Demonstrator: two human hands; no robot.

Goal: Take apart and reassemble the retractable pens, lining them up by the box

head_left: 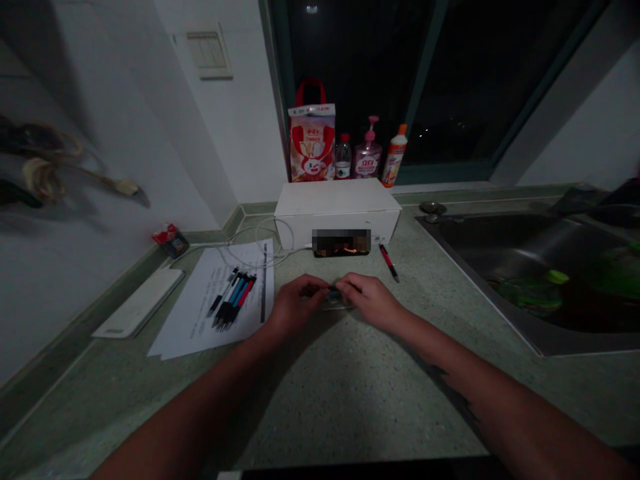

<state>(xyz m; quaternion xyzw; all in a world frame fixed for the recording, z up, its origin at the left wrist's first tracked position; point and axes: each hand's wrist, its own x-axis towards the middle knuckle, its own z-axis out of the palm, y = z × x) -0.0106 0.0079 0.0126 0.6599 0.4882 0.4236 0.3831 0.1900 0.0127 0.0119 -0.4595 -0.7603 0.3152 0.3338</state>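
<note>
My left hand (299, 303) and my right hand (367, 299) meet over the middle of the green speckled counter (350, 387). Their fingertips pinch at a small dark object (334, 291), too small and dim to name. Beneath the fingers lies a thin, pale-edged flat item (338, 307), partly hidden. Just behind the hands a phone (341, 248) leans against a white box (340, 200). A red and black pen (389, 263) rests to the right of the phone. Several pens (234, 299) lie bunched on printed paper sheets (200, 313) at the left.
A steel sink (480, 287) with green items is on the right. A white flat slab (140, 303), a red packet (171, 239) and a white cable (235, 257) lie left. Behind the box stand a red bag (313, 143) and bottles (367, 157).
</note>
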